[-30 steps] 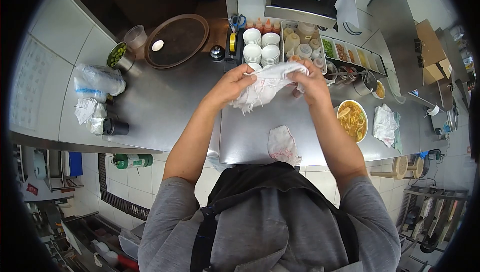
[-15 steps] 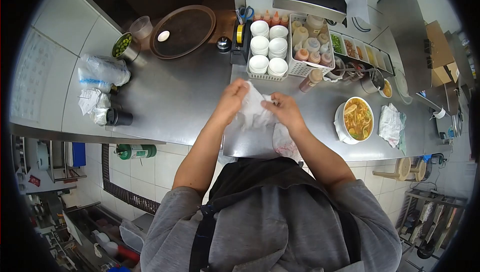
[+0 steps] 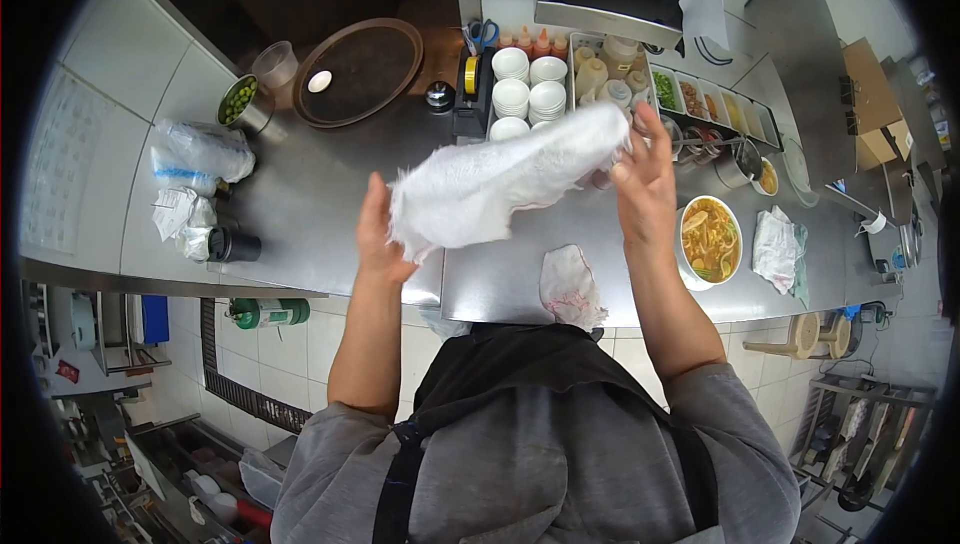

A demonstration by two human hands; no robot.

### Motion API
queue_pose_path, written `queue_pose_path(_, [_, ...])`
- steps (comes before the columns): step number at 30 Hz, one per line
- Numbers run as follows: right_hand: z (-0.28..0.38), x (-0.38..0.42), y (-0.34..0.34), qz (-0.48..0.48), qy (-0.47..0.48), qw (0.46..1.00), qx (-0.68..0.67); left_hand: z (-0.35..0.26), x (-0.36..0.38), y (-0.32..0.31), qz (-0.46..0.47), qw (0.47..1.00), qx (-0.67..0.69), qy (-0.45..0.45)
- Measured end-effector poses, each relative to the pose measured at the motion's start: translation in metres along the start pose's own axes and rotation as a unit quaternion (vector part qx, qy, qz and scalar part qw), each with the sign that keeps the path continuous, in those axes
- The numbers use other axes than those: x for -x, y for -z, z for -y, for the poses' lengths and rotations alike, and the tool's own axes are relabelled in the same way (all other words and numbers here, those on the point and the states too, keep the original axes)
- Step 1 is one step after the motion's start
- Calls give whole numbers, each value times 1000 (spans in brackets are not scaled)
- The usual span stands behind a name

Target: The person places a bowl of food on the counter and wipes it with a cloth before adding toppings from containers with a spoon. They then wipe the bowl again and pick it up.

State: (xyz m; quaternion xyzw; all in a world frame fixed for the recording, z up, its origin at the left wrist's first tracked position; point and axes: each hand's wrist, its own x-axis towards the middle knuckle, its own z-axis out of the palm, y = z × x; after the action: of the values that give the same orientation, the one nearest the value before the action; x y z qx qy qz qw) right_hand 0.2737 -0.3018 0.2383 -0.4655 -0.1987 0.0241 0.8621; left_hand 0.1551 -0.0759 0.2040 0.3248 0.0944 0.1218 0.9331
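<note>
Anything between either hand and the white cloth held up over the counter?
Nothing visible. The left hand is at one end of the white cloth, the right hand at the other. The stacked bowls stand beyond it, not between.

One wide head-worn view, forward and steeply down over the nearby counter (image 3: 320, 184).

White cloth (image 3: 505, 184) now much wider
</note>
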Motion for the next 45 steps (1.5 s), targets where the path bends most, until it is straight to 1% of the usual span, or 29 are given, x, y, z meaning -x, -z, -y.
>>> queue_pose_path(2, [-25, 9, 21, 14, -16, 999, 45, 28, -9, 19, 9, 965, 134, 223])
queue_pose_path(4, [-66, 19, 54, 9, -298, 951, 86, 65, -29, 44, 10, 941, 120, 316])
queue_pose_path(5, [-82, 26, 68, 7, -299, 950, 86, 91, -44, 69, 57, 953, 29, 297])
queue_pose_path(6, [-96, 35, 82, 12, -274, 941, 199, 90, -36, 44, 27, 970, 22, 239])
queue_pose_path(7, [-103, 42, 93, 17, -246, 919, 309, 92, -37, 45, 8, 974, -58, 218])
queue_pose_path(11, [-111, 26, 123, -7, -268, 904, 333, 90, -56, 77, -46, 944, -288, 155])
queue_pose_path(12, [-106, 18, 118, -5, -226, 923, 312, 82, -57, 78, -44, 943, -290, 160])
queue_pose_path(13, [-99, 14, 115, -3, -183, 939, 291, 73, -58, 79, -49, 943, -309, 115])
queue_pose_path(14, [-91, 13, 113, -7, -184, 939, 291, 64, -58, 75, -55, 941, -328, 68])
queue_pose_path(17, [-85, 20, 113, 15, -195, 922, 336, 47, -33, 57, -97, 925, -365, 25])
queue_pose_path(18, [-93, 32, 121, 28, -200, 901, 384, 50, -26, 69, -98, 925, -367, 27])
queue_pose_path(20, [-110, 58, 131, 40, -209, 878, 430, 71, -13, 113, -145, 838, -517, 99])
queue_pose_path(21, [-119, 71, 133, 45, -227, 847, 479, 87, -6, 137, -146, 836, -518, 102])
queue_pose_path(22, [-127, 84, 136, 50, -244, 813, 526, 103, 2, 161, -179, 794, -566, 134])
queue_pose_path(23, [-132, 94, 138, 49, -247, 814, 524, 108, 7, 164, -208, 746, -611, 164])
queue_pose_path(24, [-137, 104, 142, 72, -228, 812, 532, 111, 8, 168, -207, 744, -613, 167])
queue_pose_path(26, [-137, 119, 145, 90, -213, 810, 540, 118, 10, 168, -280, 795, -523, 127])
queue_pose_path(27, [-128, 120, 140, 93, -144, 830, 530, 117, 7, 159, -276, 795, -525, 128])
queue_pose_path(28, [-120, 121, 138, 91, -73, 846, 520, 118, 1, 148, -261, 764, -588, 37])
queue_pose_path(29, [-111, 123, 140, 81, -73, 845, 524, 120, -7, 134, -238, 726, -643, -55])
queue_pose_path(30, [-102, 127, 145, 91, -104, 843, 519, 124, -18, 116, -224, 730, -644, -52])
queue_pose_path(32, [-85, 144, 163, 86, -142, 837, 522, 142, -33, 82, 49, 651, -715, -248])
queue_pose_path(33, [-79, 154, 171, 69, -167, 837, 517, 153, -34, 69, 62, 656, -712, -244])
queue_pose_path(35, [-60, 170, 184, 40, -195, 827, 526, 175, -45, 40, 324, 623, -687, -187])
queue_pose_path(37, [-37, 190, 202, -8, -225, 831, 509, 185, -39, 16, 336, 614, -692, -177])
queue_pose_path(39, [-11, 211, 227, -67, -234, 822, 514, 207, -45, 50, 200, 614, -736, -202])
queue_pose_path(40, [-1, 225, 245, -84, -218, 799, 554, 211, -50, 67, 174, 576, -783, -156])
queue_pose_path(42, [21, 248, 283, -168, -266, 761, 567, 223, -42, 72, 133, 469, -859, -158])
queue_pose_path(45, [51, 274, 355, -275, -273, 738, 553, 236, -54, 91, 89, 451, -865, -201])
